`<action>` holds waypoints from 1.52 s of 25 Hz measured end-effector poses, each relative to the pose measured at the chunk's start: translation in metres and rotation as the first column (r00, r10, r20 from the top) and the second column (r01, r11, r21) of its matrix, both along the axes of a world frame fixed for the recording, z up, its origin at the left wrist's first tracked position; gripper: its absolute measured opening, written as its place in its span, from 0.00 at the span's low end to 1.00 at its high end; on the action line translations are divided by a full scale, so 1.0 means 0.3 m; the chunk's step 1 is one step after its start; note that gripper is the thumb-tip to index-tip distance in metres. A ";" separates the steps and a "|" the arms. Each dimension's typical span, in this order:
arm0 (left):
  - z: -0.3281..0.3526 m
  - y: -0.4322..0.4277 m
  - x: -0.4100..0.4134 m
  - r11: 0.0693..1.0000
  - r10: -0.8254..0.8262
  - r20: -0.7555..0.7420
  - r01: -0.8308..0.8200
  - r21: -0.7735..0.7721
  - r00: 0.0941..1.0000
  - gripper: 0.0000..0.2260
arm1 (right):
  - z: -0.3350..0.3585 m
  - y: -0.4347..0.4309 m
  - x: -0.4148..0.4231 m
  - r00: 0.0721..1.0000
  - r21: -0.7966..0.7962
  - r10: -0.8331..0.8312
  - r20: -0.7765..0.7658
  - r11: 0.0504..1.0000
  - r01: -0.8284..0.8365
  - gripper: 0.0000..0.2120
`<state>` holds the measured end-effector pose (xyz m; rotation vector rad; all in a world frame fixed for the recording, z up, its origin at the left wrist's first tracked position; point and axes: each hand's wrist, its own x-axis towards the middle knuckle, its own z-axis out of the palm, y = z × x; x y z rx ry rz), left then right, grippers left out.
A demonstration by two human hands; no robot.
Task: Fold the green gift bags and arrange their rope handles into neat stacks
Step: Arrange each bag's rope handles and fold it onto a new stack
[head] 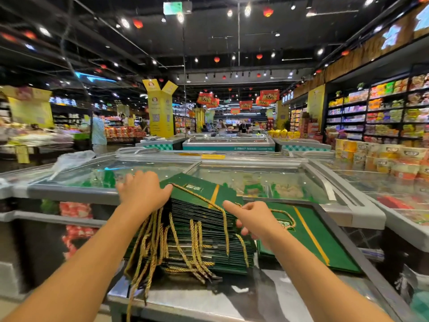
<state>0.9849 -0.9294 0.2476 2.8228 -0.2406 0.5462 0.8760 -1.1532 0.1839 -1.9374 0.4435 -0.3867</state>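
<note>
Head view: stack of green bags (202, 231) lies at the freezer's (76, 192) near rim. Left hand (142, 192) rests on the stack's top left edge, fingers spread flat. Right hand (251, 220), at the stack's right, curls around a rope handle (289, 216), forefinger straight.

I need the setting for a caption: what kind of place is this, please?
Most likely a supermarket: glass-topped chest freezers stand in rows, shelves of packaged goods line the right wall, and red banners hang from the ceiling.
</note>
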 end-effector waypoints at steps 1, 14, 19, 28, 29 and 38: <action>-0.013 0.007 0.004 0.999 -0.007 -0.017 0.006 -0.046 1.000 0.22 | 0.000 0.004 -0.001 1.000 0.018 -0.002 -0.002 1.000 0.002 0.30; -0.058 -0.037 -0.274 0.411 -0.422 0.173 0.358 -0.838 0.890 0.17 | 0.079 -0.029 -0.302 0.951 0.180 -0.109 0.288 0.982 0.058 0.11; -0.147 -0.133 -0.437 0.323 -0.571 0.161 0.400 -0.858 0.805 0.14 | 0.027 -0.135 -0.504 0.911 0.276 -0.270 0.310 0.943 0.186 0.09; -0.389 -0.305 -0.561 0.379 -0.718 -0.098 0.269 -0.885 0.689 0.16 | -0.139 -0.266 -0.753 0.953 0.191 -0.303 0.020 0.937 0.293 0.17; -0.408 -0.307 -0.562 0.386 -0.719 -0.114 0.257 -0.886 0.686 0.16 | -0.138 -0.270 -0.771 0.952 0.146 -0.305 -0.033 0.941 0.306 0.19; -0.488 -0.269 -0.579 0.510 -0.709 -0.198 0.297 -0.807 0.677 0.20 | -0.098 -0.224 -0.726 0.931 -0.670 -0.143 0.335 0.659 0.342 0.10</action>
